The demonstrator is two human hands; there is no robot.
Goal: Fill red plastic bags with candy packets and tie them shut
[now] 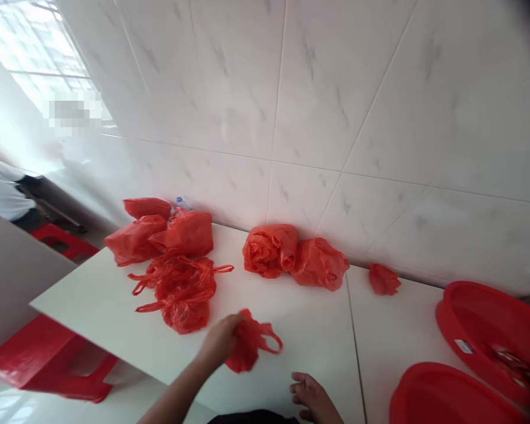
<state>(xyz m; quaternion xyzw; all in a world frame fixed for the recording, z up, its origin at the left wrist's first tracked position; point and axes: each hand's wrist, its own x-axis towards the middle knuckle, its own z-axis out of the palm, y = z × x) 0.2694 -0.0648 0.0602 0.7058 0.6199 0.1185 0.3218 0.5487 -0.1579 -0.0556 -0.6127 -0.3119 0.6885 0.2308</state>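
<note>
My left hand (223, 340) grips a small red plastic bag (246, 347) over the front of the white table, its loop handle hanging out to the right. My right hand (311, 396) is apart from it, lower and to the right, fingers spread and slightly curled with nothing in them. Beyond my left hand lies a cluster of red plastic bags (185, 285) with loose handles. Fuller bags (136, 238) stand behind that cluster. Two more filled bags (320, 263) rest against the wall at the middle.
A small crumpled red bag (383, 279) lies near the wall on the right. Two red basins (450, 391) occupy the table's right end. Red stools (48, 359) stand left of the white table (83, 303). Part of a person (4, 185) shows at far left.
</note>
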